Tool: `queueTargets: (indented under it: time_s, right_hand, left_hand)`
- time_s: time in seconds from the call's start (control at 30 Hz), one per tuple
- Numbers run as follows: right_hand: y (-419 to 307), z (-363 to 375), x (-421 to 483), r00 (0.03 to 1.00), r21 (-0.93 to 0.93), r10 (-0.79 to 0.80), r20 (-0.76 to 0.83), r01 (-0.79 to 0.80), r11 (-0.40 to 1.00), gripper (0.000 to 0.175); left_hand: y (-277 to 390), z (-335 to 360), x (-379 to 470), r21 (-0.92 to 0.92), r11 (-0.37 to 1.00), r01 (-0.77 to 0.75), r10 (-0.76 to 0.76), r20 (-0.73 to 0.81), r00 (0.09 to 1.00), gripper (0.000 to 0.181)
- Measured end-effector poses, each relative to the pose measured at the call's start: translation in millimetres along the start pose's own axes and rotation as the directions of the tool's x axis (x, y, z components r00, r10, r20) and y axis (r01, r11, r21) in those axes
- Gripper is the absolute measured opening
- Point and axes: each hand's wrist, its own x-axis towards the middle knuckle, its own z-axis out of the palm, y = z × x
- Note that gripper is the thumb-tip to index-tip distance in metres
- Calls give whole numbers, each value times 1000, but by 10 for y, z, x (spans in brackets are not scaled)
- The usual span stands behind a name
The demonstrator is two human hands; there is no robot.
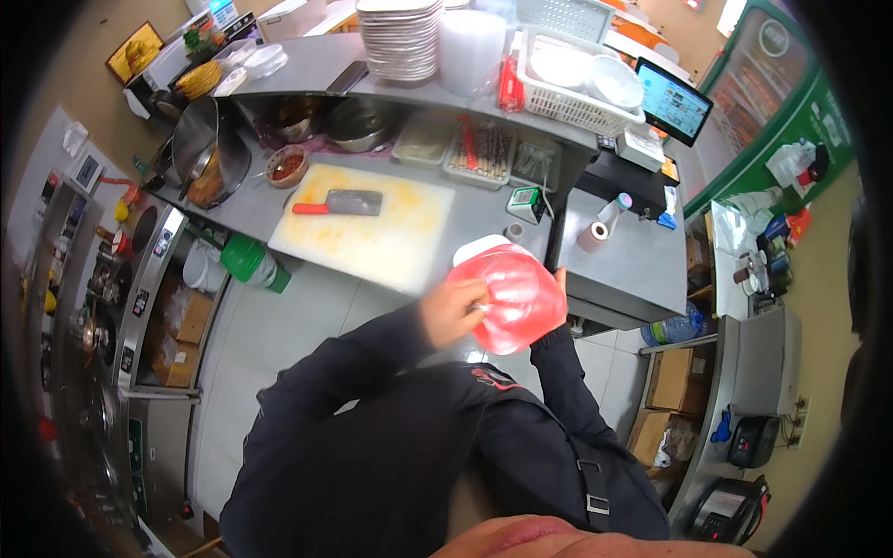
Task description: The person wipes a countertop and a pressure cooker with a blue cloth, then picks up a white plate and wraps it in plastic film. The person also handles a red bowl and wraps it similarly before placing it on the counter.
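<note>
In front of my body, above the counter's near edge, is a glossy red plastic bag [520, 296], spread wide. My left hand [455, 312] pinches it at its left side, where the film gathers into folds. On the far right side my right hand [561, 277] holds the bag; a digit shows at its edge and the rest is hidden behind the red film. The rounded edge of a white dish or container [478, 247] shows just beyond the bag; whether they touch I cannot tell. A cleaver [354, 203] with a red handle lies on the stained white cutting board [411, 244].
A bowl of red chili sauce [286, 167] stands left of the board. Along the back are a tray of wrapped skewers or chopsticks [481, 157], stacked plates [400, 42] and a white basket [579, 104]. Right stands a side counter [628, 272] with a paper roll [594, 237].
</note>
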Motion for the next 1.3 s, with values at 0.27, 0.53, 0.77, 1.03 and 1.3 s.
queueTargets:
  time_s: [0.27, 0.53, 0.77, 1.03, 1.3]
  right_hand:
    - [-38, -219, -192, 999, 30, 30, 33, -31, 999, 49]
    - [-54, 84, -297, 992, -54, -121, 49, 123, 991, 46]
    - [-77, 239, -330, 977, -211, -169, 129, 193, 958, 48]
    - [17, 218, -308, 957, -318, -289, 28, 282, 905, 50]
    - [142, 398, -413, 915, -515, -400, -52, 318, 796, 41]
  left_hand:
    - [-306, 137, -26, -669, 736, 105, -449, -365, 816, 12]
    - [-317, 182, -146, 131, 983, 128, -30, -573, 819, 13]
    - [-303, 2, -110, 381, 922, 72, 107, -430, 897, 14]
    - [-465, 69, -92, -179, 908, 379, -416, -485, 769, 9]
    - [-705, 314, -83, -617, 723, 310, -594, -327, 735, 7]
